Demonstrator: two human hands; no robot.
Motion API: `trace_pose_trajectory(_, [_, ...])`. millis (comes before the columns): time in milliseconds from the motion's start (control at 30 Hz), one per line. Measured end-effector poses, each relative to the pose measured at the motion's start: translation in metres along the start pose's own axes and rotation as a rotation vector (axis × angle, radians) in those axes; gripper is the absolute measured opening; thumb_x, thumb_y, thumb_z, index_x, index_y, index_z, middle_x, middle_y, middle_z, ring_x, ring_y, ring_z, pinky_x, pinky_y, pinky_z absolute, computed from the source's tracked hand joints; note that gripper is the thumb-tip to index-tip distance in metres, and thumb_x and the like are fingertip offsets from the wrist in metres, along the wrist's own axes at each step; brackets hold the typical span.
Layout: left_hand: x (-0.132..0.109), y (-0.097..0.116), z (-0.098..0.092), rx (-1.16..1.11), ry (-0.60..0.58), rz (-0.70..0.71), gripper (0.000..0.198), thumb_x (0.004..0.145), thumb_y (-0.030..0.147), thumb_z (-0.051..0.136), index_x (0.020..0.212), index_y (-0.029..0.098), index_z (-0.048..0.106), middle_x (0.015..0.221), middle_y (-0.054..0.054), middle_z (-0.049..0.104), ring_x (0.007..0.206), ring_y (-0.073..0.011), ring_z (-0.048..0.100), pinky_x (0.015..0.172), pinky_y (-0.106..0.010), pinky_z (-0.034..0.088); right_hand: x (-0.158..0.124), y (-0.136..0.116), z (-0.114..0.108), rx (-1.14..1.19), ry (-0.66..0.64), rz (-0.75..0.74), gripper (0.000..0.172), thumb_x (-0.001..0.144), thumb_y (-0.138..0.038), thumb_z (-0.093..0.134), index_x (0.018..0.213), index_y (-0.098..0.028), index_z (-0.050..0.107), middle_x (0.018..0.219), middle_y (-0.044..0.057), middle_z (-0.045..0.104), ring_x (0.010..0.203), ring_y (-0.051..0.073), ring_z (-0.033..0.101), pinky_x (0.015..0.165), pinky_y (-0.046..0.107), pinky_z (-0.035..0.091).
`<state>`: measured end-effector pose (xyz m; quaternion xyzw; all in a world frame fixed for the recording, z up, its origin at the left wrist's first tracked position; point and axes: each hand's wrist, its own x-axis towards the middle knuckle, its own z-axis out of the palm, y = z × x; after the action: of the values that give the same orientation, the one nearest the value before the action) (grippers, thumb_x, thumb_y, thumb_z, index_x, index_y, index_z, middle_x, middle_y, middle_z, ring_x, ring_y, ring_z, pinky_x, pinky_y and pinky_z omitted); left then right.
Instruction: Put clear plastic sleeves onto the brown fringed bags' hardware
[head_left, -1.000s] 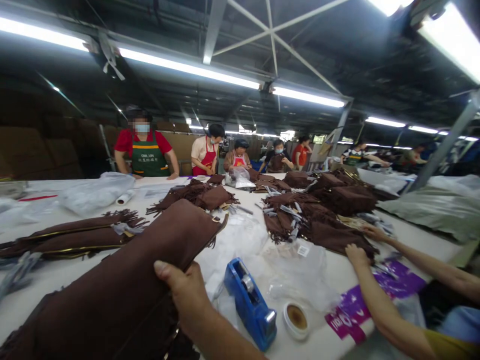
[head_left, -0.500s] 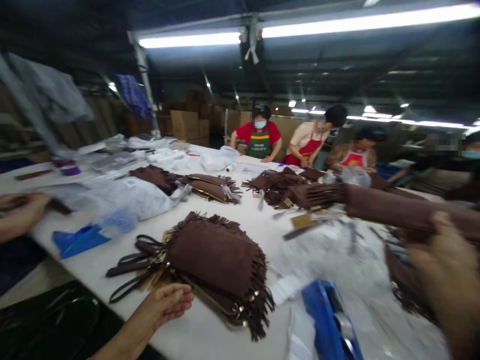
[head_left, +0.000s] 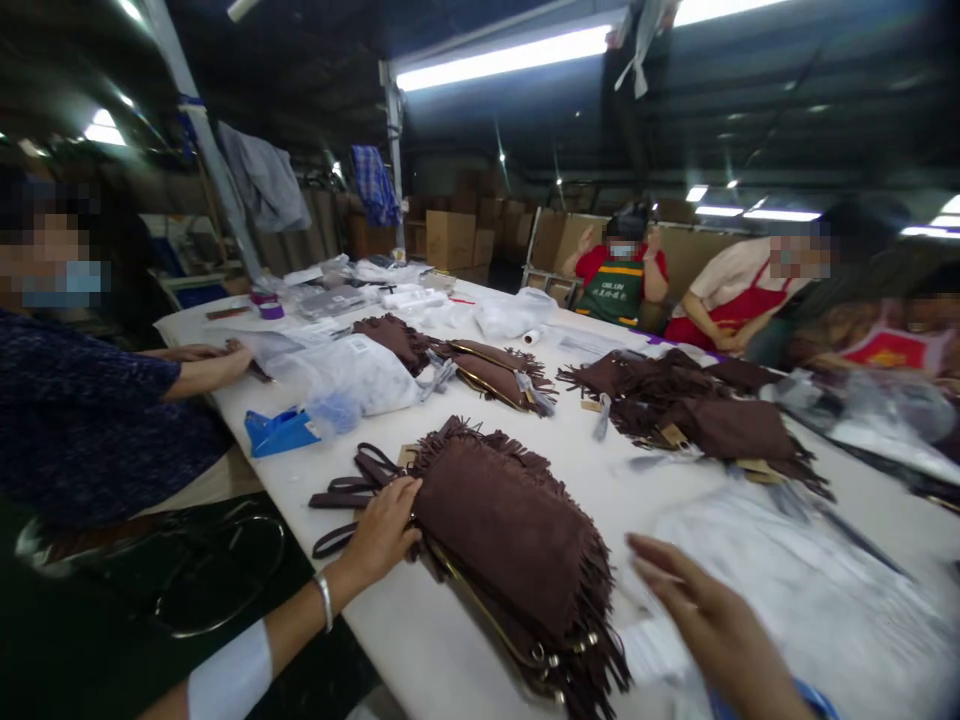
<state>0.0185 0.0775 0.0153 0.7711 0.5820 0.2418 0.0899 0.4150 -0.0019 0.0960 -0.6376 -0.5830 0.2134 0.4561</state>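
Wht tbl (head_left: 574, 455), brn fringed bags (head_left: 502, 530), clear plastic (head_left: 795, 570), sm. wht roll (head_left: 531, 336)

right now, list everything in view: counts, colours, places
stacked fringed bags: count unclear, brown, centre
other fringed bags: several, brown, farther along
thin plastic packaging: several, whitish, across tabletop
angular plastic object: one, blue, left edge
flat tabletop: one, white, middle
people: four, mixed clothing, left and far
cardboard boxes: several, tan, background
hanging cloths: two, grey and blue, behind
tube lights: several, white, overhead
left grip: one, bare, on stack
right grip: one, bare, near right

Left hand (head_left: 382, 532) now on brown bags (head_left: 506, 520), right hand (head_left: 709, 615) emptied, 2 hands (head_left: 586, 241) of green-aproned person (head_left: 612, 295) raised
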Motion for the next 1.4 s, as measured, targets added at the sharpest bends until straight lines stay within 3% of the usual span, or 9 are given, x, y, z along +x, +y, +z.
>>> trace_pose_trajectory(167, [0.018,-0.005,-0.007,0.081,-0.120,0.021,0.059,0.072,0.006,0.053,0.130,0.019,0.044,0.125,-0.011,0.049,0.118,-0.0252,0.048,0.100,-0.037,0.039,-0.023,-0.032,0.165,-0.456,-0.256,-0.442,0.049,0.085,-0.034,0.059,0.131,-0.021,0.053,0.132,0.013,0.057,0.117,0.030,0.055,0.094,0.043,0.047])
trace_pose_trajectory(267, [0.024,-0.002,-0.025,0.091,-0.153,0.088,0.052,0.079,0.003,0.043,0.129,0.015,0.047,0.117,-0.013,0.054,0.107,-0.0251,0.056,0.093,-0.036,0.044,-0.021,-0.042,0.207,-0.714,-0.212,-0.542,0.042,0.085,-0.021,0.056,0.126,-0.013,0.056,0.126,0.019,0.059,0.112,0.034,0.056,0.088,0.047,0.048])
trace_pose_trajectory(567, [-0.005,0.003,-0.056,-0.287,-0.138,0.049,0.057,0.085,0.019,0.052,0.140,0.024,0.039,0.121,-0.008,0.060,0.104,-0.0248,0.058,0.091,-0.035,0.044,-0.028,-0.027,0.173,-0.745,-0.109,-0.574,0.034,0.089,-0.013,0.044,0.122,-0.016,0.053,0.113,0.012,0.066,0.099,0.025,0.061,0.085,0.037,0.048])
trace_pose_trajectory(667, [-0.013,-0.009,-0.057,-0.443,-0.244,0.008,0.053,0.079,0.035,0.066,0.130,0.023,0.052,0.109,-0.005,0.064,0.095,-0.0228,0.060,0.084,-0.031,0.046,-0.038,-0.013,0.174,-0.695,-0.144,-0.573,0.034,0.089,-0.012,0.040,0.121,-0.017,0.052,0.111,0.011,0.067,0.098,0.024,0.063,0.084,0.035,0.049])
trace_pose_trajectory(800, [-0.005,-0.013,-0.056,-0.402,-0.233,0.199,0.032,0.093,0.041,0.046,0.103,0.020,0.067,0.108,-0.007,0.064,0.105,-0.0226,0.055,0.094,-0.032,0.038,-0.039,-0.011,0.175,-0.653,-0.131,-0.576,0.034,0.092,-0.015,0.037,0.122,-0.016,0.052,0.112,0.011,0.067,0.101,0.023,0.063,0.086,0.035,0.050])
trace_pose_trajectory(967, [0.009,-0.008,-0.060,-0.286,-0.491,0.239,0.024,0.087,0.033,0.054,0.073,0.018,0.066,0.070,-0.002,0.065,0.065,-0.0166,0.057,0.062,-0.025,0.037,-0.038,-0.013,0.167,-0.650,-0.019,-0.604,0.034,0.094,-0.019,0.033,0.121,-0.016,0.053,0.111,0.011,0.067,0.098,0.021,0.064,0.084,0.034,0.052])
trace_pose_trajectory(1100, [-0.001,-0.016,-0.070,-0.361,-0.518,0.147,0.026,0.086,0.032,0.052,0.067,0.017,0.062,0.064,0.000,0.063,0.057,-0.0134,0.053,0.056,-0.023,0.033,-0.047,0.000,0.169,-0.723,0.010,-0.648,0.036,0.094,-0.018,0.034,0.125,-0.015,0.053,0.117,0.011,0.066,0.101,0.023,0.063,0.086,0.035,0.050])
trace_pose_trajectory(1233, [-0.019,-0.038,-0.054,-0.496,-0.674,-0.064,0.020,0.080,0.025,0.051,0.065,0.016,0.060,0.058,0.001,0.059,0.055,-0.0138,0.054,0.054,-0.022,0.036,-0.055,0.012,0.179,-0.814,-0.102,-0.707,0.038,0.091,-0.010,0.039,0.125,-0.015,0.055,0.123,0.011,0.064,0.108,0.025,0.059,0.087,0.036,0.049])
trace_pose_trajectory(1400, [-0.029,-0.045,-0.023,-0.864,-0.570,-0.200,0.015,0.072,0.027,0.063,0.081,0.015,0.065,0.078,-0.002,0.066,0.077,-0.0190,0.061,0.067,-0.024,0.044,-0.056,0.016,0.183,-0.834,-0.117,-0.694,0.040,0.089,-0.010,0.045,0.128,-0.015,0.055,0.127,0.010,0.061,0.110,0.027,0.056,0.090,0.038,0.046])
